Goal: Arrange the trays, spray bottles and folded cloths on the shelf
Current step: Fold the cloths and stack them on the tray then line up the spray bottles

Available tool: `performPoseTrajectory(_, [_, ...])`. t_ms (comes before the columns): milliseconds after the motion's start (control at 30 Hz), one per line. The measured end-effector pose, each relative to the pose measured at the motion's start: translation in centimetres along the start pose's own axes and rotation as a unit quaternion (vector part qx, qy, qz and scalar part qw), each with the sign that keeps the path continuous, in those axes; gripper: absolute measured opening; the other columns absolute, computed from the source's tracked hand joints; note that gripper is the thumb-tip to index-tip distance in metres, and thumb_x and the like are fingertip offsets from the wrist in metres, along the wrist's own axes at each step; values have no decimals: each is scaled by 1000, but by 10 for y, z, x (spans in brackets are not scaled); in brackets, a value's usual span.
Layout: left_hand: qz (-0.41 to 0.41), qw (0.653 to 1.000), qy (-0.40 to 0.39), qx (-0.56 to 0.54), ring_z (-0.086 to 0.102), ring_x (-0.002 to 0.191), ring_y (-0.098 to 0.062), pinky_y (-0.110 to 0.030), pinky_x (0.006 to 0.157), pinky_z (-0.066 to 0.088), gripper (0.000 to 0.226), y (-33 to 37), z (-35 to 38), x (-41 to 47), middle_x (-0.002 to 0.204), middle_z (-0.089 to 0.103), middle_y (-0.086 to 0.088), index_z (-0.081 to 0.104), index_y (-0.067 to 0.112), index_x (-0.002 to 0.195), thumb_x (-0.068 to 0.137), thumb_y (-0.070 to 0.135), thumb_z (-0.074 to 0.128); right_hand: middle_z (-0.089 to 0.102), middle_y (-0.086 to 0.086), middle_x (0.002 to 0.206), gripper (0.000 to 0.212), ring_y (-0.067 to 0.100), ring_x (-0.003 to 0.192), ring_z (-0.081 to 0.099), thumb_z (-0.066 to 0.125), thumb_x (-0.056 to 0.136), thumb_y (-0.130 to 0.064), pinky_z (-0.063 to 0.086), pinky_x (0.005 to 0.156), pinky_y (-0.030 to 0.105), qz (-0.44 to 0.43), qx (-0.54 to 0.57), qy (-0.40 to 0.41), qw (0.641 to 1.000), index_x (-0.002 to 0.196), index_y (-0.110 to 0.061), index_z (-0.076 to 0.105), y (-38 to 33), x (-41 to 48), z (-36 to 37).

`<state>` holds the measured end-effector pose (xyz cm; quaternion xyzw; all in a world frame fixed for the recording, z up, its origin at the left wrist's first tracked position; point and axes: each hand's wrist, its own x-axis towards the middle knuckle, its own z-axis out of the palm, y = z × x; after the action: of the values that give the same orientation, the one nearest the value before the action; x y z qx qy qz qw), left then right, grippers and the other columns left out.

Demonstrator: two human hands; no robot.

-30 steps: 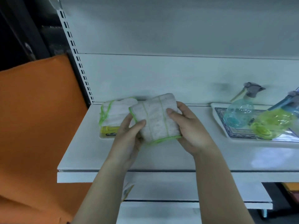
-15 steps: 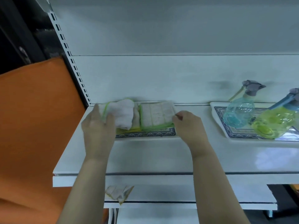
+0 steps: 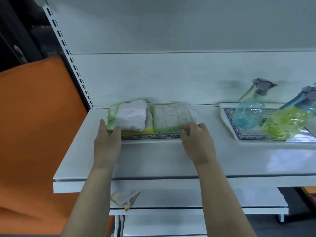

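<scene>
Your left hand (image 3: 106,141) and right hand (image 3: 196,139) grip the two front corners of the cloth tray (image 3: 150,136), which runs crosswise directly ahead, equally near both.

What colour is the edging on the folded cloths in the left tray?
Green, on both cloths; clearest in the head view.

Two bare forearms rise from the bottom edge of the head view, each ending in a bare hand: the left hand (image 3: 107,144) and the right hand (image 3: 198,142). No sleeves, gloves, rings, watch or bracelets show on either arm. The fingernails look short and plain where visible.
</scene>
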<state>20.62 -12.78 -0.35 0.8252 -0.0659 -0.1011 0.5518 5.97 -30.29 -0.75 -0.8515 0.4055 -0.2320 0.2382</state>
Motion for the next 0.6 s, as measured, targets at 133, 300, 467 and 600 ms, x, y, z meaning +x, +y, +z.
performPoseTrajectory(133, [15,999,-31,32,36,139,-25,-27,94,28,66,14,21,-10,154,39,-2,16,26,157,97,25,45,56,8,99,18,31,84,57,50,92,-22,48,81,42,26,-23,1,999,100,-13,62,13,3,-15])
performPoseTrajectory(300, [46,994,-60,75,51,123,-27,-28,87,36,70,20,36,-22,133,55,0,24,34,153,90,17,49,57,9,99,18,27,87,54,51,92,-18,45,76,33,33,30,-1,999,102,-10,63,31,0,-29])
performPoseTrajectory(467, [83,988,-96,93,53,104,-21,-31,83,39,66,20,50,-30,122,59,1,36,40,143,83,17,51,61,12,102,20,29,91,58,52,93,-18,46,76,33,43,26,18,999,103,-7,65,43,-4,-36])
performPoseTrajectory(600, [89,984,-110,107,52,117,-24,-35,92,42,73,18,56,-33,132,54,0,30,40,146,79,25,51,63,9,103,17,27,92,60,55,91,-17,49,78,34,25,61,28,997,101,-11,68,50,-8,-46])
